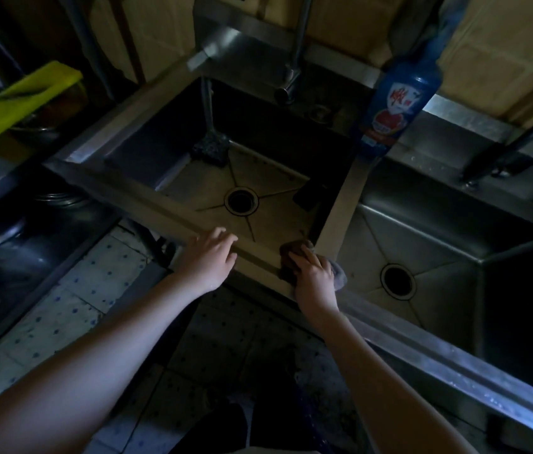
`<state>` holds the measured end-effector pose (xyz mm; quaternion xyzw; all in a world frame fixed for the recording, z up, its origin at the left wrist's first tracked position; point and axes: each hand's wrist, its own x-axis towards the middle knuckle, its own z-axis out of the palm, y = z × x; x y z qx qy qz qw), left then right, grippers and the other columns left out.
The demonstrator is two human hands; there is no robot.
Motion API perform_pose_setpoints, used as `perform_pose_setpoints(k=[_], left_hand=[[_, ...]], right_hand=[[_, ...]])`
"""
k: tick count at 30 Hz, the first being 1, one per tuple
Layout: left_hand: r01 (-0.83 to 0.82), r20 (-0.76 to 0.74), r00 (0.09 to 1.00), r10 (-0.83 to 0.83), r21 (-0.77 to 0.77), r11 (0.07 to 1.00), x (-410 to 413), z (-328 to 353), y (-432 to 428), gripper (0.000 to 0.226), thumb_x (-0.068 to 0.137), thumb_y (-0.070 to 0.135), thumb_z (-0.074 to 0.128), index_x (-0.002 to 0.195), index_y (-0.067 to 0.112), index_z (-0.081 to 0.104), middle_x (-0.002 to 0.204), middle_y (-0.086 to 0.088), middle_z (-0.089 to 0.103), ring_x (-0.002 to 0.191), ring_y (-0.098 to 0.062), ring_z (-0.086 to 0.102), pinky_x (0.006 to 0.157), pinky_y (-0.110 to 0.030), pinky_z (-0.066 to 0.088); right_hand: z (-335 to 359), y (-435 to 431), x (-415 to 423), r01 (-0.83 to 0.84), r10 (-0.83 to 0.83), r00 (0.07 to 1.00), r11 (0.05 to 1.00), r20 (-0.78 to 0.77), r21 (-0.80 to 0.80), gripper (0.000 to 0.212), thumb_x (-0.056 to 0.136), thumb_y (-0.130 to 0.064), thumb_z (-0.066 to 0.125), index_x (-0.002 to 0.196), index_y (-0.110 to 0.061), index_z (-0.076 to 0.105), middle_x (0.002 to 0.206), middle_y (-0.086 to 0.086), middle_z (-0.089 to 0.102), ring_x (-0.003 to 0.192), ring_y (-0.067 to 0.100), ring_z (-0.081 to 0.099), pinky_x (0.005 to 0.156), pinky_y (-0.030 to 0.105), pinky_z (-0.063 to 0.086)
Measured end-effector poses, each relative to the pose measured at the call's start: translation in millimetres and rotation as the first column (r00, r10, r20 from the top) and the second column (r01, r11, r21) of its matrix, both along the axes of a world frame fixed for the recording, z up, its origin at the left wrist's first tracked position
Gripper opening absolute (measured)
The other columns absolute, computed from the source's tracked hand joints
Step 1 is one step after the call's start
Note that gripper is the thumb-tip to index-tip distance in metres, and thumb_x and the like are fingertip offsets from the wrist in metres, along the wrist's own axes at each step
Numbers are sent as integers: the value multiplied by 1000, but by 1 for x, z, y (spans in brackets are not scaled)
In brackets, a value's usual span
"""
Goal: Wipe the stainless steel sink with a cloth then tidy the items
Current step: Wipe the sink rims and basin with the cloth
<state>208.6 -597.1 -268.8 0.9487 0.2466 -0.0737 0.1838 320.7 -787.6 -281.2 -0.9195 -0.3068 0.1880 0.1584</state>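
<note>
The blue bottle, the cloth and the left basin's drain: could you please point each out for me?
blue bottle (pixel 399 103): head view, on its label.
cloth (pixel 291 253): head view, on the dark part beside the right hand's fingers.
left basin's drain (pixel 241 200): head view, on the dark opening.

The right hand (pixel 316 276) presses a cloth (pixel 293 253) on the near rim of the left sink (pixel 173 221); the left hand (pixel 209 257) rests flat on that rim, just left.
</note>
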Motion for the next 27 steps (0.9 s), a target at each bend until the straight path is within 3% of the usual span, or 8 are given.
perform_pose_setpoints(k=[5, 13, 19, 23, 27], left_hand=[[16, 23, 1000, -16, -10, 1000, -3, -5, 12, 37, 92, 33, 50, 127, 23, 47, 145, -6, 34, 126, -33, 41, 104, -49, 31], [-35, 27, 999, 36, -41, 999, -3, -3, 31, 38, 94, 31, 47, 131, 22, 45, 148, -7, 31, 129, -34, 36, 108, -50, 26], [-50, 66, 996, 52, -33, 998, 2, -9, 34, 37, 94, 32, 48, 129, 21, 47, 144, -7, 35, 129, -32, 37, 106, -50, 30], [-90, 90, 991, 95, -56, 994, 15, -15, 31, 37, 93, 33, 47, 128, 21, 48, 144, -8, 36, 128, -32, 35, 102, -49, 33], [-87, 29, 996, 89, -82, 993, 32, -26, 17, 41, 93, 37, 46, 130, 20, 46, 145, -5, 32, 133, -27, 29, 105, -49, 29]], right_hand=[[0, 20, -15, 40, -37, 998, 996, -43, 81, 55, 90, 0, 47, 140, -25, 46, 156, 0, 29, 131, 32, 36, 110, 48, 33], [-12, 50, -12, -13, 17, 998, 998, -56, 58, 48, 95, -13, 46, 139, -30, 44, 154, -2, 32, 128, 31, 40, 110, 48, 34], [-12, 60, 16, -223, 216, 972, 972, -94, -75, 65, 83, -12, 62, 141, -31, 38, 139, 3, 43, 123, 31, 44, 107, 45, 40], [-8, 61, 46, -338, 298, 934, 916, -199, -217, 52, 85, -20, 64, 133, -28, 46, 126, 5, 53, 116, 27, 50, 101, 42, 46], [0, 71, 71, -511, 410, 842, 813, -352, -277, 36, 96, -8, 45, 131, -11, 52, 119, 15, 61, 97, 25, 60, 84, 33, 48]])
